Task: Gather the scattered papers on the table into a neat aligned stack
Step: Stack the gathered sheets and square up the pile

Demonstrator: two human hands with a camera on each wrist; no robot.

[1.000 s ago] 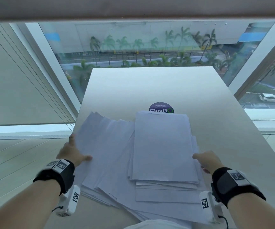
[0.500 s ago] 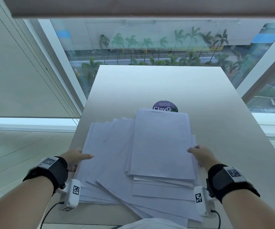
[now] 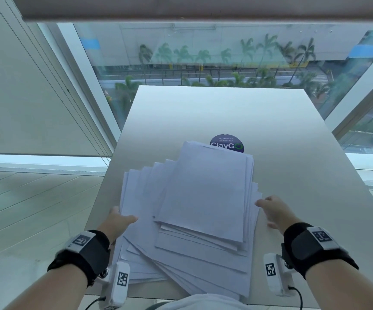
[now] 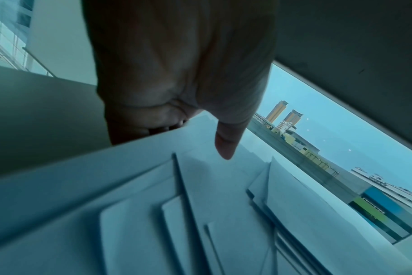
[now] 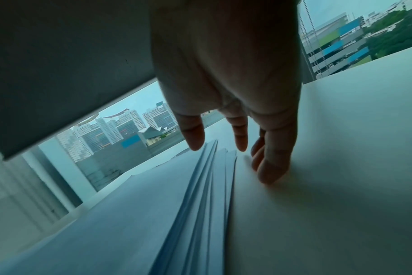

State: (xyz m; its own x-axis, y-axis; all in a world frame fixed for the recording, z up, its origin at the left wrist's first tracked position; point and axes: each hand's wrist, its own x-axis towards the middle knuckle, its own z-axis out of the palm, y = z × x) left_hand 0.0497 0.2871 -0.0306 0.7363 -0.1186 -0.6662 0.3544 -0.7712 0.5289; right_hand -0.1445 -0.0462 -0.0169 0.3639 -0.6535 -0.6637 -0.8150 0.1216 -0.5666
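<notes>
A loose pile of white papers (image 3: 194,204) lies on the near half of the grey table (image 3: 225,113), fanned out to the left and toward me. My left hand (image 3: 123,220) is at the pile's left edge: the thumb (image 4: 226,143) lies on top of the sheets (image 4: 200,204) and the curled fingers (image 4: 153,128) sit under that edge, gripping it. My right hand (image 3: 268,211) stands against the pile's right edge with straight fingers. In the right wrist view its fingertips (image 5: 270,173) touch the table beside the stacked paper edges (image 5: 207,186).
A round purple ClayGo sticker (image 3: 227,143) lies on the table, partly covered by the pile's far edge. The table's left edge (image 3: 100,198) runs close beside my left hand, with floor below. Windows (image 3: 203,57) stand behind the far edge. The far half of the tabletop is bare.
My left hand has slid right along the table, pushing the fanned left sheets inward, so the pile is narrower. My right hand has stayed at the right edge.
</notes>
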